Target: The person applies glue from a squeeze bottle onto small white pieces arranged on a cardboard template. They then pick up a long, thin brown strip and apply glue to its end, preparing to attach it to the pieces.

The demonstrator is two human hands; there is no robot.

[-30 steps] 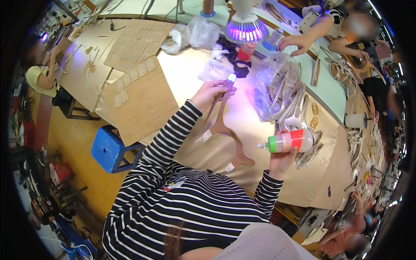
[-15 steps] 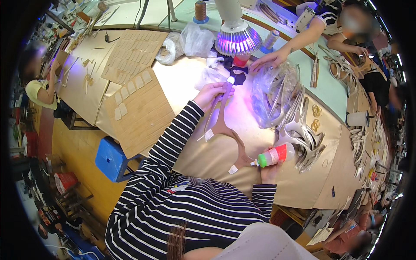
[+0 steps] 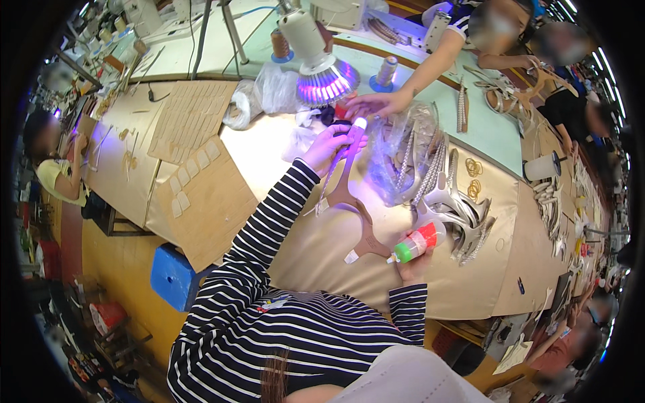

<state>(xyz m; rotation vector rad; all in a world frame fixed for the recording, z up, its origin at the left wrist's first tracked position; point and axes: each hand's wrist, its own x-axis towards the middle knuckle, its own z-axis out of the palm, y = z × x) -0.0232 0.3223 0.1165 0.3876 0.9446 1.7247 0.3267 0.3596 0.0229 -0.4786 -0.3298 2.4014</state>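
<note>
My left hand (image 3: 328, 149) is closed around the upper end of a brown strappy shoe upper (image 3: 368, 243), just below the lamp. That end has a white tip, and white patches mark other ends. The piece hangs down over the tabletop toward my right hand (image 3: 412, 269). In my right hand is a squeeze bottle (image 3: 422, 242) with a green cap and a red band, tilted so its nozzle points down and left. The nozzle is beside the piece's lower right end; whether they touch I cannot tell. A co-worker's hand (image 3: 377, 105) reaches in beyond my left hand.
A lit lamp (image 3: 328, 82) hangs above the table. Silvery strap pieces (image 3: 451, 201) and a clear plastic bag (image 3: 390, 161) lie to the right, with rubber bands (image 3: 474, 178). Brown boards (image 3: 208, 208) bearing pale cutouts are at left. A blue stool (image 3: 173, 277) stands below. Thread spools (image 3: 386, 72) stand behind.
The view has turned, shifting the lamp and far things leftward and down. My left hand is farther right relative to the table, still holding the upper. The bottle is tilted a little more steeply.
</note>
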